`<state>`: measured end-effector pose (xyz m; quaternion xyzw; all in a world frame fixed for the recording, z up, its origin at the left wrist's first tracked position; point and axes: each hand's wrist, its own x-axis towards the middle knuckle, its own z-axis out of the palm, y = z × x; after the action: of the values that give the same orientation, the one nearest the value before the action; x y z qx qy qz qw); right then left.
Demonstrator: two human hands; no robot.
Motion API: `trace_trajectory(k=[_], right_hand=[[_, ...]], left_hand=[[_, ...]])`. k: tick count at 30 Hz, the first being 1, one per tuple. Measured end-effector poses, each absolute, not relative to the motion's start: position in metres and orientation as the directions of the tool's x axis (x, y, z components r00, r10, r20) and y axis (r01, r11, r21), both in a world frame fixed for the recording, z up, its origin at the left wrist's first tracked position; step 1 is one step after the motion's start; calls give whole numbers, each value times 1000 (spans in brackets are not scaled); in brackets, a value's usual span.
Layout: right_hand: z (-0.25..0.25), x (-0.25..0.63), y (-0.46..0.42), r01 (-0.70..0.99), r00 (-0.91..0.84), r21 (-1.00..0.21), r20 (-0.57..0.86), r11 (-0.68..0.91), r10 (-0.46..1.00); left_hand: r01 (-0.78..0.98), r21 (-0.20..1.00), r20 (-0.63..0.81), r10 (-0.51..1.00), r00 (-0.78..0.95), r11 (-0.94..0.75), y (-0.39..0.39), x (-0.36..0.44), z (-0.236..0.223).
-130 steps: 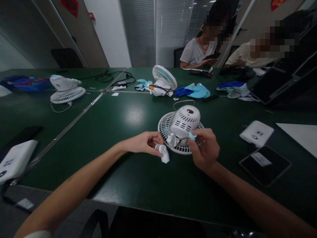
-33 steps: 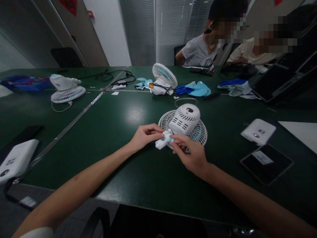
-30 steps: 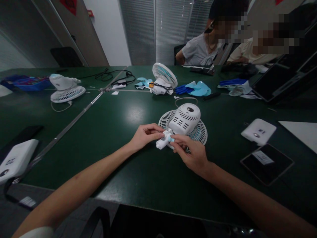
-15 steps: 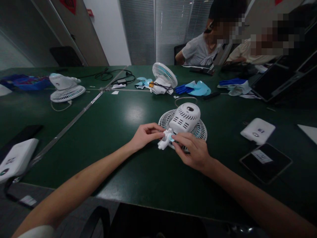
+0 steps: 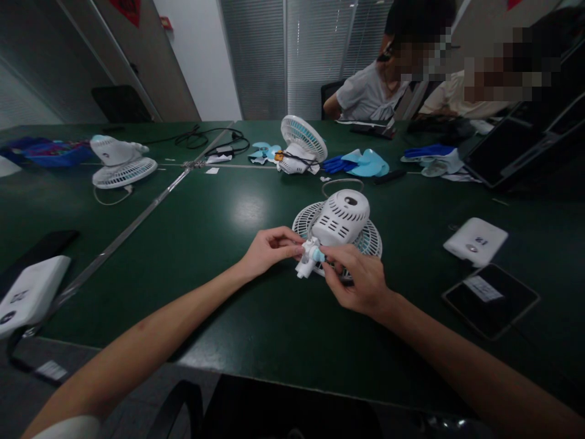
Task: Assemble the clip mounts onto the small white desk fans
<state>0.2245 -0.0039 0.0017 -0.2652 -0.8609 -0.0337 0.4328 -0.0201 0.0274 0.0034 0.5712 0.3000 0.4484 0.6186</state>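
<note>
A white fan [image 5: 340, 219] lies face down on the green table, its motor housing up and its round grille beneath. At the housing's near side is a white plastic bracket [image 5: 307, 263] with a light blue knob [image 5: 316, 253]. My left hand [image 5: 273, 250] pinches the bracket's left side between thumb and fingers. My right hand [image 5: 356, 274] has thumb and forefinger closed on the blue knob from the right. The fingertips partly cover the knob, and the right hand hides part of the grille.
Another fan [image 5: 299, 146] stands at the back beside light blue fan blades [image 5: 370, 163]; a further fan [image 5: 123, 161] lies back left. A white power bank [image 5: 476, 242] and a dark tablet [image 5: 491, 311] lie right; another white power bank [image 5: 34, 292] lies left. Two people sit across the table.
The bracket has tilted slightly and its lower end has shifted a little right. More of the blue knob shows as my right fingertips have moved slightly right.
</note>
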Motion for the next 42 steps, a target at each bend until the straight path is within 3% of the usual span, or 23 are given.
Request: trace_trajectory(k=[5, 21, 27, 42], right_hand=[[3, 224, -5, 481, -523, -74, 776, 873, 354], [5, 224, -4, 514, -491, -144, 759, 845, 428], [6, 226, -5, 464, -549, -42, 770, 885, 325], [2, 224, -3, 531, -518, -122, 737, 838, 435]], left_hand=[[-212, 976, 140, 897, 420, -54, 27, -20, 4], [-191, 980, 126, 901, 415, -50, 27, -19, 2], [-188, 981, 130, 900, 415, -55, 27, -20, 4], [-184, 981, 128, 894, 430, -52, 28, -20, 3]])
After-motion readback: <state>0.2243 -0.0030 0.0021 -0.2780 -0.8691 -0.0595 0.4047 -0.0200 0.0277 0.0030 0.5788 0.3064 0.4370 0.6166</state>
